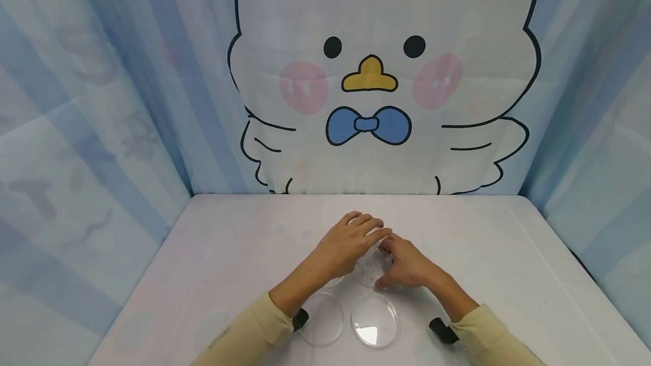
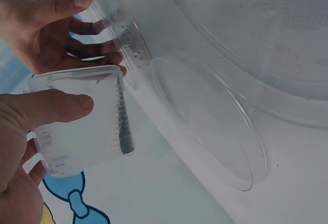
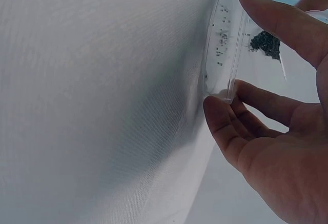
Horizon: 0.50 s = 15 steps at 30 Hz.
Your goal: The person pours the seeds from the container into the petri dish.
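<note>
My left hand [image 1: 346,246] holds a clear plastic container [image 2: 77,131], thumb along one wall and fingers behind it. Dark granules [image 2: 124,129] lie banked along one side of the container; in the right wrist view they show as a dark heap [image 3: 266,44]. Below it is a clear petri dish [image 1: 370,270] with dark specks scattered over its bottom. My right hand [image 1: 411,263] grips this dish by its rim, thumb on one side and fingers on the other. The left hand covers most of the container in the head view.
Two more clear round dishes, a left one [image 1: 322,319] and a right one [image 1: 375,321], lie on the white table [image 1: 488,253] nearer the person. Another round rim [image 1: 334,282] shows partly under the left forearm. Printed curtains [image 1: 102,129] surround the table.
</note>
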Motion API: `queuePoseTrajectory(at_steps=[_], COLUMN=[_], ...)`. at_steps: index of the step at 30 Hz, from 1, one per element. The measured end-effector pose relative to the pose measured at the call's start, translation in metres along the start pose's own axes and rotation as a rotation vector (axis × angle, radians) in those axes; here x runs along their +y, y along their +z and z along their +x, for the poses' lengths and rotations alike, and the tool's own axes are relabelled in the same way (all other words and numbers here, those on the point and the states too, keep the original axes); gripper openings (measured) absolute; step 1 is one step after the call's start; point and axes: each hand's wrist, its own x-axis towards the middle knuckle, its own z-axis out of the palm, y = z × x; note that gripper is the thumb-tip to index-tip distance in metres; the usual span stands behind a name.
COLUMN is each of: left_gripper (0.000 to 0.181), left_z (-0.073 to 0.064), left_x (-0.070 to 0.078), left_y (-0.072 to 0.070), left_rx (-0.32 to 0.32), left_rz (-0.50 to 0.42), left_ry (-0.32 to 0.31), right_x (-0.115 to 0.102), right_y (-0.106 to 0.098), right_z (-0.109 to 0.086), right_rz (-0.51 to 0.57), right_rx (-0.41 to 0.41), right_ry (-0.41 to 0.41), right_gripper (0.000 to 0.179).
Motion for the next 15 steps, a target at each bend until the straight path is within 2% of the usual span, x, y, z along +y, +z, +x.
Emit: queuePoseTrajectory(at_steps=[8,15], left_gripper=[0.073,0.076], left_z=[-0.0013,-0.002], left_x=[-0.0002,-0.0001], left_y=[-0.0011,-0.0004], left_rx=[0.005,0.007], left_rz=[0.003,0.001], left_ry=[-0.004,0.016], right_x=[0.0003,0.0017], right_y=[0.0018,0.0015], right_z=[0.0017,-0.0001], right_rz=[0.012,0.012], right_rx=[0.003,0.013], right_ry=[0.029,0.006], right_gripper=[0.075,0.08])
